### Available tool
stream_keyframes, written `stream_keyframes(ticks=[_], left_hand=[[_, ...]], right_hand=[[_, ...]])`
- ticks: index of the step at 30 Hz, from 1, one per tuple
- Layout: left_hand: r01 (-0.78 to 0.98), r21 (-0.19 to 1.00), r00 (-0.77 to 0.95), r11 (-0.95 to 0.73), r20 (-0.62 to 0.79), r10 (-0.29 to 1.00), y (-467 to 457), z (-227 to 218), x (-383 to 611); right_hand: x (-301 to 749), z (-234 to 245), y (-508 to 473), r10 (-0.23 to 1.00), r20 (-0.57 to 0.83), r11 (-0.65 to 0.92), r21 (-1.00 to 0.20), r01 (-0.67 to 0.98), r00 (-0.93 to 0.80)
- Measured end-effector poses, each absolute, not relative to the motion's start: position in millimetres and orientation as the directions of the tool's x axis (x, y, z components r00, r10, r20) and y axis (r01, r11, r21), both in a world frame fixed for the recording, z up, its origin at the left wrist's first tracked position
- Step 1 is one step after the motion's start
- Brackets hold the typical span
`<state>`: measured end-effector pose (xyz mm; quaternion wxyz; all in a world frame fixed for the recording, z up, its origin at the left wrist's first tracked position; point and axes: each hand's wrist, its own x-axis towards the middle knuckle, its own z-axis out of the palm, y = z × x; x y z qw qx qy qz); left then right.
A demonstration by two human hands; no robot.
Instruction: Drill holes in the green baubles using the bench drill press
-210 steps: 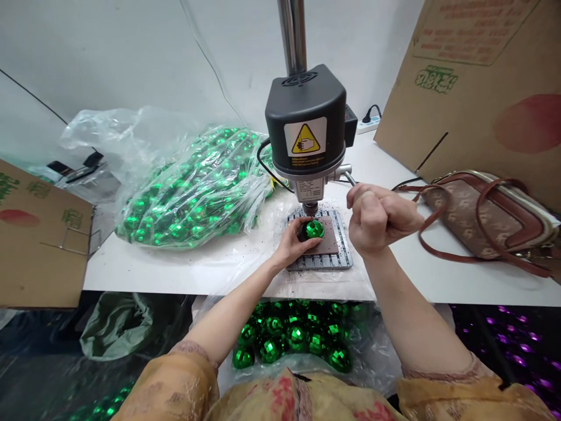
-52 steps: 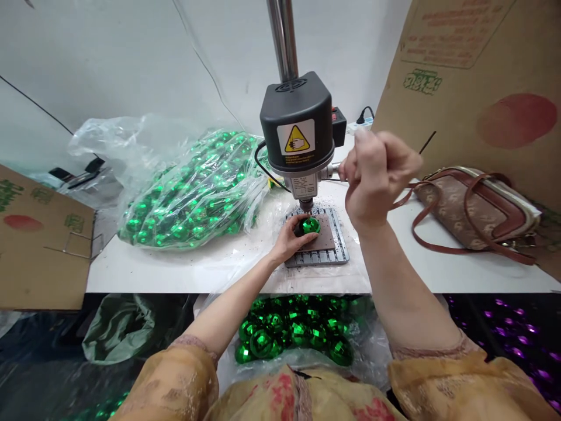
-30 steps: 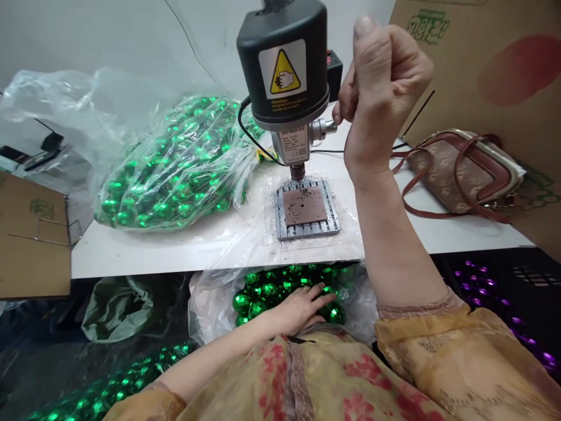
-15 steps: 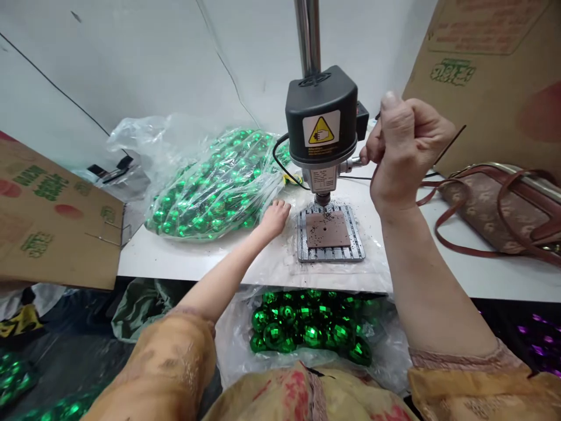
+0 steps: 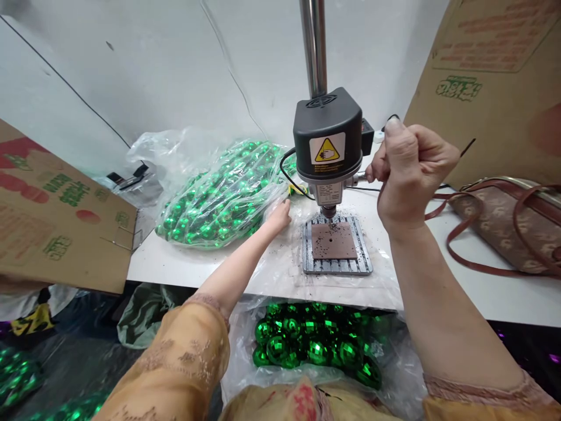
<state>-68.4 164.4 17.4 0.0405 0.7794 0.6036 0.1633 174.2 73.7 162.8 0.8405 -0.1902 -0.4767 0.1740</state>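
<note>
A small black drill press with a yellow warning label stands on the white table. My right hand is closed in a fist around its feed handle, at the right side of the head. Under the chuck, a brown board with a hole and dark shavings lies on the slotted metal base. My left hand reaches to the right edge of a clear plastic bag of shiny green balls. Its fingers are mostly hidden, so its grip cannot be made out.
Below the table edge, green mirrored balls lie in an open plastic bag. Cardboard boxes stand at left and right. A brown handbag with straps lies on the right of the table.
The whole view has shifted, so things sit slightly lower and further right. My left hand has turned and its fingers show less. My right hand stays on the feed handle.
</note>
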Motion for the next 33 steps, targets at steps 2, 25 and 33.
stream_keyframes(ticks=[2,25,33], left_hand=[[0.883,0.392,0.190,-0.257,0.202,0.961,155,22,-67],[-0.295,0.945,0.134,0.143,-0.108,0.985,78,9,-13],[-0.183,0.972,0.204,0.147,-0.109,0.973,73,6,-17]], right_hand=[[174,162,72,0.476,0.737,0.867,-0.483,-0.118,0.480],[175,159,70,0.496,0.737,0.850,-0.520,-0.083,0.459],[173,161,68,0.496,0.732,0.850,-0.518,-0.092,0.467]])
